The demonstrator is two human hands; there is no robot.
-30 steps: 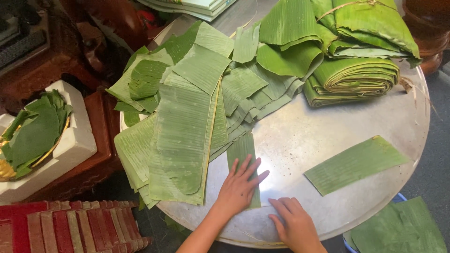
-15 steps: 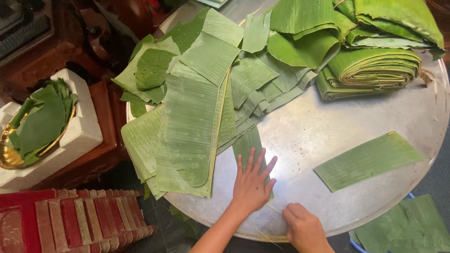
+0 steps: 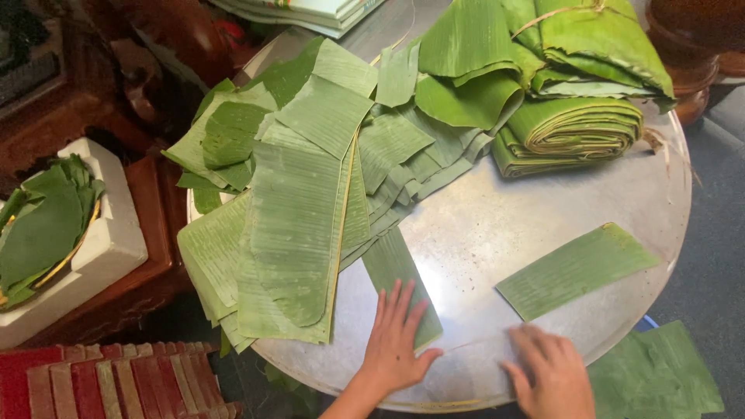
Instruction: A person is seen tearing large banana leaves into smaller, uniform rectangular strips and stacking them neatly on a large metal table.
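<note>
Round table in the middle. Big pile of cut leaves sits on it at 9 to 11 o'clock, rolled leaf bundles at 1 o'clock, single leaf piece at 4. Leaf strip at 6, left hand on it, right hand just beside. Foam box off-table at 9.

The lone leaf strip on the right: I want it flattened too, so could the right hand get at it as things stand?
Probably yes: the right hand lies just below the lone leaf strip, with only bare tabletop between.
</note>
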